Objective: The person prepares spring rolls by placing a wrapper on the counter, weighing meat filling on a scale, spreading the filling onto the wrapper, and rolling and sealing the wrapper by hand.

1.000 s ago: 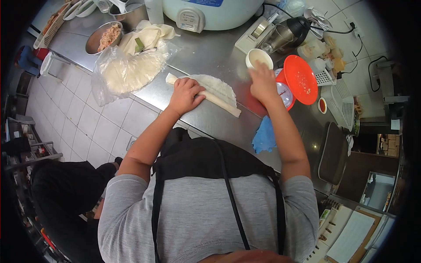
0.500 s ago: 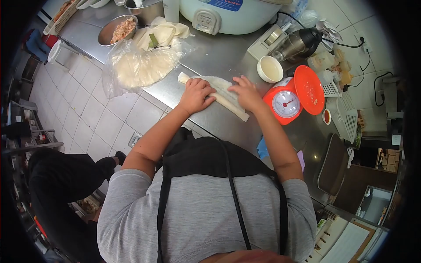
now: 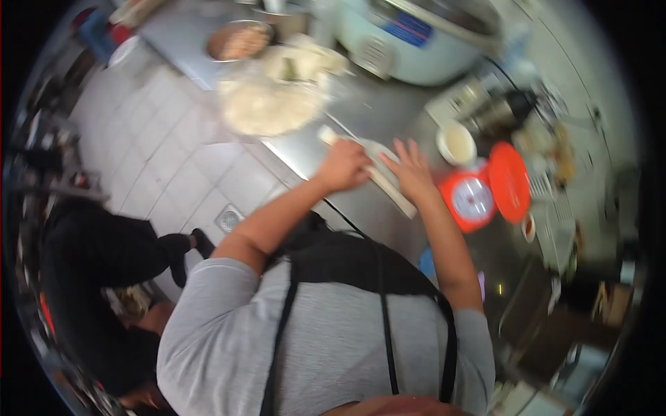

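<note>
A pale, thin wrapper roll (image 3: 397, 191) lies slantwise on the steel table, with a flat flap of the wrapper showing along its far side. My left hand (image 3: 345, 166) is curled over the roll near its left end, fingers bent onto it. Over the flap and the roll's right part, my right hand (image 3: 412, 173) has its fingers spread, holding nothing. Motion blur hides exactly where its fingertips touch. A stack of round wrappers (image 3: 267, 107) in clear plastic sits beyond my left hand. A metal bowl (image 3: 216, 43) of pinkish filling stands behind that stack.
Right of my right hand stands an orange kitchen scale (image 3: 472, 201) with a round orange pan (image 3: 510, 184). A white bowl (image 3: 456, 143) of pale liquid is behind it. A large cooker (image 3: 395, 45) stands at the back. Another person's dark-clothed leg (image 3: 104, 243) is at the left.
The whole view has shifted and blurred, moving the table items right and down. My right hand's fingers now point farther away and look more spread. My left hand stays on the roll.
</note>
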The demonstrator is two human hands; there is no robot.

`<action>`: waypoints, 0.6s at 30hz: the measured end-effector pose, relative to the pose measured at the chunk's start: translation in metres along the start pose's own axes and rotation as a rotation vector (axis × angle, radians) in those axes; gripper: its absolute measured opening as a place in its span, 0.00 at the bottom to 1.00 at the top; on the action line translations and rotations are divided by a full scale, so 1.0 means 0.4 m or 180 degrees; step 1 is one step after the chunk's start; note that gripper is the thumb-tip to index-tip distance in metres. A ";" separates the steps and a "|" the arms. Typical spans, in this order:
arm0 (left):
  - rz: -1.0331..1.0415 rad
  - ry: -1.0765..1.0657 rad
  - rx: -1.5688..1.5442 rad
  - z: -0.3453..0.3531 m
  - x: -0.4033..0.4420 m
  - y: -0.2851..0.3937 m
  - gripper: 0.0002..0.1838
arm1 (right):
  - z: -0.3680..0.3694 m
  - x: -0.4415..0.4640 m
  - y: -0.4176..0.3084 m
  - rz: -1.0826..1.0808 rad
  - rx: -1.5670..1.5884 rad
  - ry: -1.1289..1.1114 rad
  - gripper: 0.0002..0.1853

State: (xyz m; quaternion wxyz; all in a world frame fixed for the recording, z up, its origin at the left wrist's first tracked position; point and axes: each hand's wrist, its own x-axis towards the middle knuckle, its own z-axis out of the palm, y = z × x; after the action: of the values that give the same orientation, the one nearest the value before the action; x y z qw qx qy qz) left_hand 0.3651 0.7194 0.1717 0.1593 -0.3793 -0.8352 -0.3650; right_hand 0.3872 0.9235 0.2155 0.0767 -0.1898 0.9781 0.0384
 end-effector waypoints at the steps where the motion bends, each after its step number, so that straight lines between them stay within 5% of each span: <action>1: 0.0004 -0.0031 -0.0014 0.003 -0.002 -0.007 0.11 | 0.000 -0.009 0.009 -0.0009 -0.0025 -0.0003 0.27; 7: 0.0101 0.0132 0.0162 0.013 -0.024 -0.008 0.12 | -0.042 -0.078 0.058 0.0461 -0.0152 -0.0287 0.31; 10: 0.0145 0.0125 0.0160 0.012 -0.024 -0.010 0.13 | -0.055 -0.028 0.167 0.1118 -0.0123 0.0530 0.26; 16: -0.0072 0.0082 0.0407 -0.021 -0.025 -0.028 0.17 | -0.088 0.016 0.204 0.2240 -0.0431 -0.0384 0.24; 18: -0.0211 0.0108 0.0559 -0.059 -0.036 -0.047 0.18 | -0.087 0.004 0.194 0.2169 -0.0067 0.0342 0.22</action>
State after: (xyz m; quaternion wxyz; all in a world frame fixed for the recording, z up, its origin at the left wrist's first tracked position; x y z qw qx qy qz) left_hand 0.3604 0.6865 0.1710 0.1939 -0.3298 -0.8733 -0.3018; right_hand 0.3516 0.9911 0.2531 0.0058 0.1452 0.9874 0.0619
